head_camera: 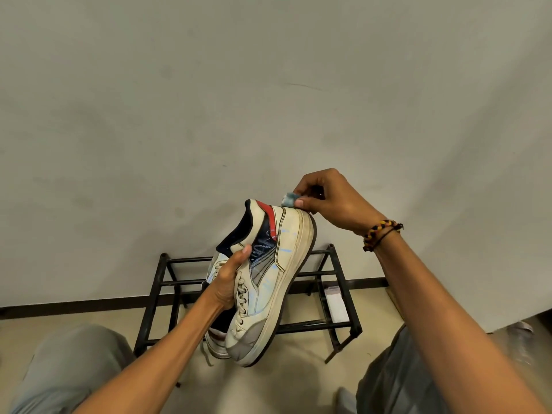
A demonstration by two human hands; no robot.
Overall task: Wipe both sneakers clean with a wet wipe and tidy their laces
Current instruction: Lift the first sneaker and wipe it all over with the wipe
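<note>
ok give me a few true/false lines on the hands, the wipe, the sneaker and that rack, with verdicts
1. The left hand grips the raised sneaker over its laces. True.
2. The right hand pinches a wadded wipe at the sneaker's heel end. True.
3. The raised sneaker rests flat on the floor. False: it is held up in the air, heel up and toe down.
4. The black rack stands against the wall behind the sneaker. True.
5. The beaded bracelet is on the left wrist. False: it is on the right wrist.
6. The wipe lies on the rack. False: the right hand holds it.
</note>
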